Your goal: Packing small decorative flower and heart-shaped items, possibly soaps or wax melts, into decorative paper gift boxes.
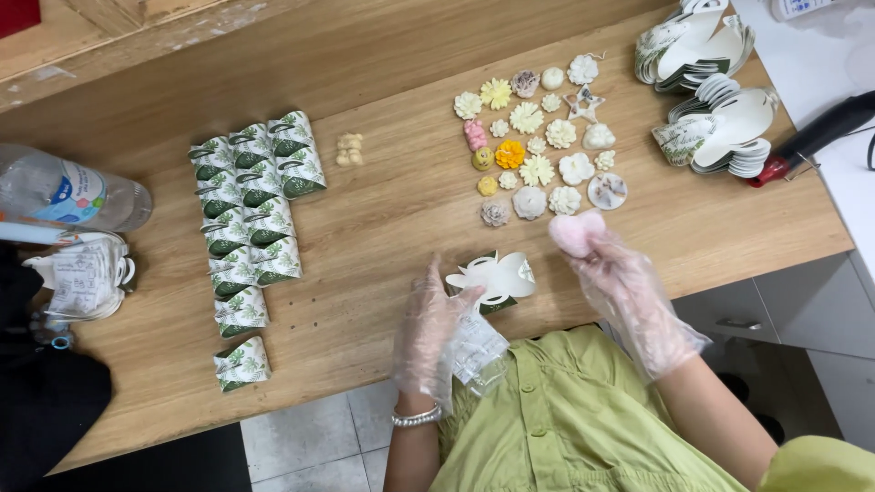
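Note:
My left hand (428, 323), in a clear plastic glove, rests on a small open paper box (497, 278) with a white scalloped flap and green leaf print near the table's front edge. A small clear plastic bag (476, 351) lies under that hand. My right hand (612, 269), also gloved, holds a pale pink moulded piece (574, 231) just right of the box. Beyond it lie several small flower-shaped and figure-shaped pieces (538, 137) in white, yellow, orange and pink.
Rows of closed leaf-print boxes (255, 214) stand at the left, with a small cream bear piece (349, 149) beside them. Stacks of flat unfolded boxes (711, 91) sit at the back right, next to a red-and-black tool (811, 137). A plastic bottle (64, 191) lies far left.

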